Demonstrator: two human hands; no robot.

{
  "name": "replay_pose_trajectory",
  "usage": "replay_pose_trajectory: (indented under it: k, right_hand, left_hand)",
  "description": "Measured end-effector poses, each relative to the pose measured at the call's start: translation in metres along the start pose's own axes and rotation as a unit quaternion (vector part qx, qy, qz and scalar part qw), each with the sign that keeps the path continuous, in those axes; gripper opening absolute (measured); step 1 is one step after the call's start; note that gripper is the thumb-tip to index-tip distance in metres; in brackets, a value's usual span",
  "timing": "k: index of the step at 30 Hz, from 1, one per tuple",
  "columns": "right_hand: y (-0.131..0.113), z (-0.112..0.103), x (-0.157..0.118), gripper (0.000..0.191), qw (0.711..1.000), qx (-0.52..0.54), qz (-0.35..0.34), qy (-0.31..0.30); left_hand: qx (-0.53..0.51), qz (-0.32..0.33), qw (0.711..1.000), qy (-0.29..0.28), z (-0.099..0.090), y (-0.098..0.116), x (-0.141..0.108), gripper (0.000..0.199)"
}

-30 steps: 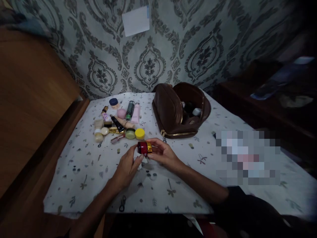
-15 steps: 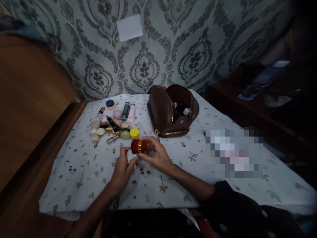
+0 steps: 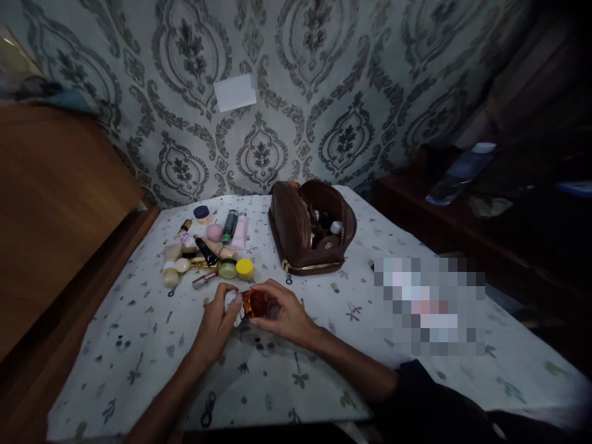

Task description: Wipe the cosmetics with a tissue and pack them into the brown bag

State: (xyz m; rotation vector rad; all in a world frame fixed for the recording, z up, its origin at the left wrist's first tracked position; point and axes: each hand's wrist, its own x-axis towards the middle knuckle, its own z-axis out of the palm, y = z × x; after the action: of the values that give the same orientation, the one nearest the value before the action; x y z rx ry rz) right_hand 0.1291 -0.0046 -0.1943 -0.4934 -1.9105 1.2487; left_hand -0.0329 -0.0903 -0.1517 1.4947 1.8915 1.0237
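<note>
Both hands meet over the front middle of the patterned white cloth. My right hand [image 3: 283, 313] is closed round a small red-amber jar [image 3: 255, 304] with a gold band. My left hand [image 3: 219, 317] pinches a white wipe [image 3: 234, 306] against the jar's left end. Just behind the hands sit a yellow-lidded jar [image 3: 245, 269], a green jar [image 3: 227, 268] and a lipstick-like tube [image 3: 205, 280]. An unzipped brown bag [image 3: 296, 231] with bottles inside stands behind and to the right.
More cosmetics lie at the back left, among them a pink sponge [image 3: 214, 232], a pink tube [image 3: 240, 231] and a blue-lidded jar [image 3: 202, 214]. A blurred-out item [image 3: 430, 305] lies on the right. A clear bottle [image 3: 460, 174] rests on a dark surface beyond.
The view has tilted up a little. The jar has turned in my right hand, and the white wipe in my left hand now covers its left end.
</note>
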Motion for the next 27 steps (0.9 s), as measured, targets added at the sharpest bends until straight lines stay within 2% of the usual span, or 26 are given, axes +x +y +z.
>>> replay_pose_trajectory:
  k: [4,7,10,12,15,20,23,27]
  right_hand:
    - [0.005,0.001,0.002,0.049,0.999,0.039,0.024,0.007]
    - [0.009,0.002,0.003,0.049,0.998,0.047,0.035,0.018]
    - [0.013,0.005,0.004,0.050,0.997,0.060,0.050,0.026]
    - [0.015,0.007,0.004,0.049,0.994,0.083,0.061,0.027]
    - [0.015,0.009,0.004,0.050,0.991,0.115,0.072,0.021]
    - [0.007,0.002,0.007,0.051,0.997,0.058,0.058,0.002]
    - [0.003,-0.006,0.014,0.043,0.999,0.006,0.042,-0.015]
    - [0.006,-0.003,0.029,0.032,0.996,-0.059,0.054,0.039]
  left_hand:
    - [-0.048,-0.001,0.999,-0.020,0.001,-0.003,0.007,0.039]
    - [-0.100,-0.049,0.992,-0.059,0.004,-0.006,0.010,0.046]
    - [-0.195,-0.088,0.973,-0.088,0.006,-0.007,0.013,0.056]
    - [-0.251,-0.089,0.959,-0.094,0.007,-0.007,0.014,0.063]
    - [-0.280,-0.080,0.952,-0.088,0.008,-0.007,0.017,0.067]
    - [-0.230,-0.078,0.968,-0.059,0.006,-0.011,0.023,0.057]
    - [-0.150,-0.023,0.988,-0.015,0.001,-0.012,0.027,0.045]
    - [-0.031,0.055,0.998,0.017,-0.006,-0.014,0.027,0.038]
